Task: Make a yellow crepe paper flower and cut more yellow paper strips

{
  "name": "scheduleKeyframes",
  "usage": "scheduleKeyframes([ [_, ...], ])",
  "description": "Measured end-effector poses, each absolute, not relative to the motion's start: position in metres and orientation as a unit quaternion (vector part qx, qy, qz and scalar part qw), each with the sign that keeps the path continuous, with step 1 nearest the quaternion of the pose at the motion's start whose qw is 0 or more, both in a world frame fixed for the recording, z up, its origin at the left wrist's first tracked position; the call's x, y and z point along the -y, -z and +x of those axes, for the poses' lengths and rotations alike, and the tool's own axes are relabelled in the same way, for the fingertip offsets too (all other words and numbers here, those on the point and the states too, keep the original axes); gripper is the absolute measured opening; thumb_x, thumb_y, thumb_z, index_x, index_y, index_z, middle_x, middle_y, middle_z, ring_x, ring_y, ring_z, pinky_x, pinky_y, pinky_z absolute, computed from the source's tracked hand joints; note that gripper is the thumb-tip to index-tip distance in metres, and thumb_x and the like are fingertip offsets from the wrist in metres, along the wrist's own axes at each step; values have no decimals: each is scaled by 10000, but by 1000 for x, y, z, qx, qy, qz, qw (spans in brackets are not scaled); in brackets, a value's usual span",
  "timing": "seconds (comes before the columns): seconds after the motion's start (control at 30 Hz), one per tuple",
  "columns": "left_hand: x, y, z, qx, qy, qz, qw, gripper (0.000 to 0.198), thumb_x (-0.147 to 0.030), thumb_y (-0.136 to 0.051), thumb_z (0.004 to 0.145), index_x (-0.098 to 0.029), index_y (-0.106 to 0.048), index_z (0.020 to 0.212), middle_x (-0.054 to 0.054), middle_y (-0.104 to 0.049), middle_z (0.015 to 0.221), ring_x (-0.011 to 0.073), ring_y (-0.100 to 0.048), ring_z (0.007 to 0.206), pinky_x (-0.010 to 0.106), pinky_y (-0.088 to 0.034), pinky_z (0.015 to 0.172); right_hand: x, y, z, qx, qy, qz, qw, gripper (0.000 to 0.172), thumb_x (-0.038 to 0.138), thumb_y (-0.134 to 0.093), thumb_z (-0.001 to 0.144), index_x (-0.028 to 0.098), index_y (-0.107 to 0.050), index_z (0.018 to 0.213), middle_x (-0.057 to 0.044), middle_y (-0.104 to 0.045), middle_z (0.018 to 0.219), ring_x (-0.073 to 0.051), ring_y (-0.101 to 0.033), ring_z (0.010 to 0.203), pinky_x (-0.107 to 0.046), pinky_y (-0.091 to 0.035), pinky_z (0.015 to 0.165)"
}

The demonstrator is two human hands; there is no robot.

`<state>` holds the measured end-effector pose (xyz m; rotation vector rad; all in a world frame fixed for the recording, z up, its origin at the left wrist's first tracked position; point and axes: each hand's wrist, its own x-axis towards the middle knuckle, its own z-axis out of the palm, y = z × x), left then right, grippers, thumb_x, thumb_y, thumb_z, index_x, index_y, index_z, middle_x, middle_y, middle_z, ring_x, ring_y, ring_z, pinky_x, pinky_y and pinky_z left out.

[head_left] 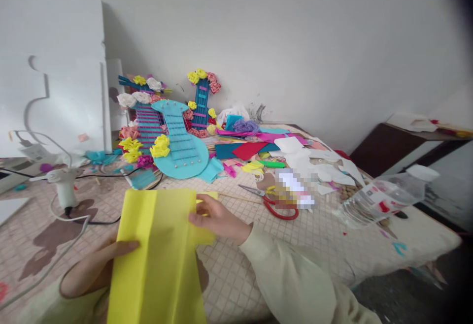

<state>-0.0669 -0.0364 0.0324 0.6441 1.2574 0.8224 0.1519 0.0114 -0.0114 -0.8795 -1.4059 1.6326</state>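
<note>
The left hand point(99, 265) pinches the yellow crepe paper point(158, 255) at its left edge; the right hand point(218, 218) pinches its folded right edge. Red-handled scissors point(275, 201) lie near on the table point(332, 235).

A home craft corner is shown, set up in a plain white-walled room. A bench point(258, 265) covered with a tiled-pattern cloth is strewn with cut coloured paper scraps point(254, 149) and white offcuts. Paper guitars point(177, 142) decorated with paper flowers are stood at the far side. Red-handled scissors point(273, 201) and a glue gun point(62, 183) with its cord are laid out, and white foam board point(51, 68) is leaned against the left wall.
</note>
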Motion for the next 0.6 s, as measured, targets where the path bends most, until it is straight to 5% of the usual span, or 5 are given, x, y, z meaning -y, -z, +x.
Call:
scheduleKeyframes([
  [0.13,34,-36,-51,-545,-359,280,704,381,-335,-791,447,-161,-688,770,86,-751,756,347,-687,682,392,-579,611,1,-1,144,508,-709,-277,403,468,343,-731,672,217,-526,1073,-44,-613,1062,-200,-594,973,-313,-484,816],
  [0.3,31,-40,-46,-577,-360,274,680,793,-300,-802,424,-196,-555,1170,42,-753,746,364,-688,685,400,-584,532,13,-14,149,487,-688,-309,440,414,355,-673,734,194,-505,1076,-54,-610,1064,-211,-579,1003,-322,-472,833],
  [0.47,34,-38,-50,-568,-348,249,703,1039,-356,-798,438,-204,-334,1356,62,-749,810,418,-673,721,501,-586,585,14,-18,156,504,-653,-315,469,377,433,-656,742,187,-582,1017,-31,-633,954,-194,-591,905,-305,-460,785],
  [0.6,35,-35,-52,-570,-357,250,697,1081,-340,-820,423,-192,-303,1360,81,-746,846,390,-682,715,436,-597,576,9,-16,158,396,-718,-286,496,324,385,-763,630,169,-616,821,7,-621,763,-134,-572,718,-241,-441,678],
])
